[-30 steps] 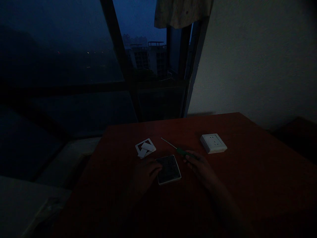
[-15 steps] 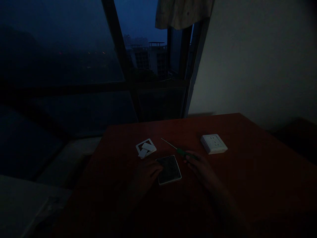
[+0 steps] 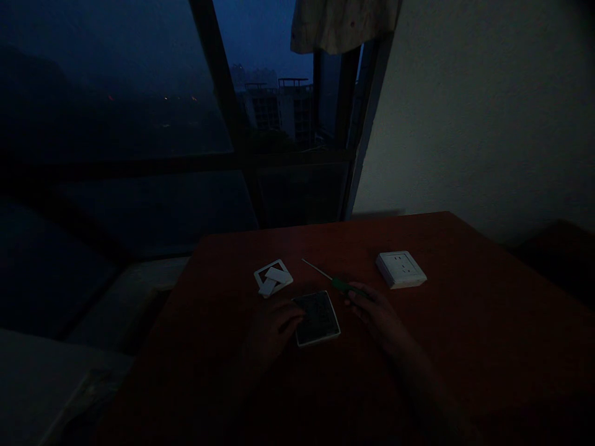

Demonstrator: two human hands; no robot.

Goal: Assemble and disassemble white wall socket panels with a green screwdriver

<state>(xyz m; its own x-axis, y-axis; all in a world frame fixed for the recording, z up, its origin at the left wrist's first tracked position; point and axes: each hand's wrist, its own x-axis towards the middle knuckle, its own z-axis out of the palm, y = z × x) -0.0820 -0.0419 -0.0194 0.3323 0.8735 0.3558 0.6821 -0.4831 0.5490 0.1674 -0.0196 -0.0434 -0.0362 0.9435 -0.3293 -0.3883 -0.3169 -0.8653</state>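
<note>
The room is very dim. A square switch module (image 3: 318, 318) with a dark inner face and a white rim lies on the red-brown table (image 3: 465, 347). My left hand (image 3: 272, 328) rests against its left edge, fingers on the rim. My right hand (image 3: 376, 311) lies on the green handle of a screwdriver (image 3: 335, 282), whose thin shaft points to the far left. Whether the fingers wrap the handle is too dark to see.
A white frame with loose white cover pieces (image 3: 273, 277) lies beyond my left hand. A white wall socket (image 3: 400, 269) sits at the right. A big window (image 3: 186, 111) and a pale wall (image 3: 488, 111) stand behind the table, and cloth (image 3: 341, 25) hangs above.
</note>
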